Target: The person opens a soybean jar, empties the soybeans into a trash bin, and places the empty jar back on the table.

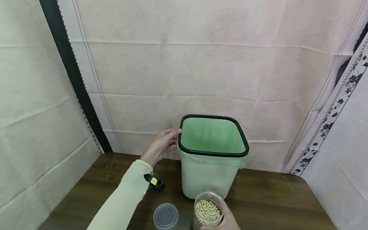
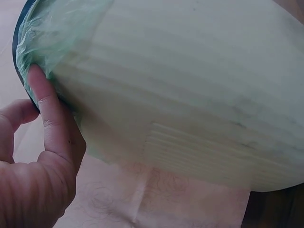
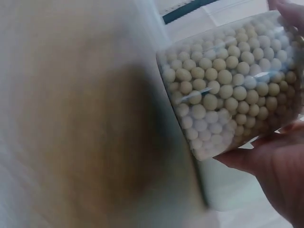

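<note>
A pale green trash bin (image 1: 210, 177) with a black rim and a thin green bag lining it stands at the back of the table. My left hand (image 1: 163, 144) pinches the left side of its rim; in the left wrist view, a finger presses the folded-over bag (image 2: 66, 33). With my right hand (image 1: 227, 226) I grip a clear lidless jar (image 1: 208, 216) in front of the bin. Round pale yellow beans (image 3: 228, 85) fill much of it. Whether the jar's base touches the table cannot be told.
A translucent round lid (image 1: 165, 217) lies on the dark wooden table (image 1: 270, 206), left of the jar. Pale cloth (image 1: 206, 70) hangs behind the table and on both sides. A small black device (image 1: 155, 183) is on the left wrist.
</note>
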Tool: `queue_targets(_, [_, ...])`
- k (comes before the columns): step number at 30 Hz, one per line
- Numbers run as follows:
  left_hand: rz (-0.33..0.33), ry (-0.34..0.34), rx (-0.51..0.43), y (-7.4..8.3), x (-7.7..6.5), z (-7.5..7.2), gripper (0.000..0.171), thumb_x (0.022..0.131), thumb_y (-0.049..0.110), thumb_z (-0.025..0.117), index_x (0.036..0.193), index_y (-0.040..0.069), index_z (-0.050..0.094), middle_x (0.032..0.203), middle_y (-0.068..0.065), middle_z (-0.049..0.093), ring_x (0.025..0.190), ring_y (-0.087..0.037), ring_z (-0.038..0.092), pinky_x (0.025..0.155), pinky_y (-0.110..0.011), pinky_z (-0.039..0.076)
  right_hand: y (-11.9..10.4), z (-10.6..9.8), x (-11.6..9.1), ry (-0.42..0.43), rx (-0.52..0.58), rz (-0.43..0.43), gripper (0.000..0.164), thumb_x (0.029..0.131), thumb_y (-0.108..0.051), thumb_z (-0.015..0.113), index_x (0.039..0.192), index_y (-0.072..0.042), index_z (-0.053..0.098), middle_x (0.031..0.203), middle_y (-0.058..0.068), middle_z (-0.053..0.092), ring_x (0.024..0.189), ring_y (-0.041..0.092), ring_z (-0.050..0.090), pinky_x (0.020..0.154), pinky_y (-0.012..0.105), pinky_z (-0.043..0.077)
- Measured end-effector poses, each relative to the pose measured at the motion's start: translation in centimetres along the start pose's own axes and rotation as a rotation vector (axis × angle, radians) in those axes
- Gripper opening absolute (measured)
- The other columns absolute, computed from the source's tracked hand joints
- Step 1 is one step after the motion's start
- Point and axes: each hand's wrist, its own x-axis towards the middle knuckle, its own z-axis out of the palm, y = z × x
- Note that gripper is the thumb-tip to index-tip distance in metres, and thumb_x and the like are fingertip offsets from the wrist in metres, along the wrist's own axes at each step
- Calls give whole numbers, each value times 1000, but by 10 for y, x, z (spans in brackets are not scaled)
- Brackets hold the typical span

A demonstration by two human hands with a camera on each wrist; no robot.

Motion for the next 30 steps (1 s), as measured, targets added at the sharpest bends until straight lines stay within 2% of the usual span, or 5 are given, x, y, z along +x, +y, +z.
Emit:
queue_targets(5, [6, 8, -10, -1, 0, -1, 37, 106, 25, 65, 134, 1, 61, 96, -2, 65, 78, -9, 64, 68, -20, 58, -27, -20, 0, 81, -65, -126, 93, 71, 9, 90, 152, -4, 47, 142, 11, 61, 122, 12, 60, 104, 21, 47])
queue_targets(13, [12, -6, 19, 3, -1, 5, 30, 107, 24, 63, 127, 2, 62, 97, -4, 64, 76, -10, 65, 65, -20, 58, -102, -75, 10, 206, -104, -249, 91, 74, 20, 79, 154, -1, 42, 138, 3, 62, 118, 14, 62, 98, 23, 52])
queue_targets(21, [19, 19, 16, 6, -6, 1, 20, 107, 23, 62, 113, 5, 63, 88, -1, 62, 71, -9, 64, 62, -21, 57, -182, -127, 43, 279, -320, -183, 85, 91, 3, 78, 161, -18, 35, 145, 4, 54, 117, 10, 61, 91, 19, 54])
queue_targets(24, [17, 19, 20, 4, -7, 1, 20, 107, 24, 63, 110, 5, 63, 87, -1, 61, 71, -10, 64, 63, -21, 57, -201, -143, 58, 282, -377, -147, 83, 95, -4, 78, 162, -20, 32, 149, 11, 50, 114, 8, 61, 88, 20, 56])
queue_targets(30, [29, 20, 44, 1, -7, 5, 20, 107, 24, 62, 113, 5, 64, 90, -1, 64, 73, -9, 65, 66, -22, 58, -225, -168, 92, 258, -445, -137, 82, 96, -11, 79, 162, -14, 30, 150, 8, 51, 113, 6, 61, 87, 20, 57])
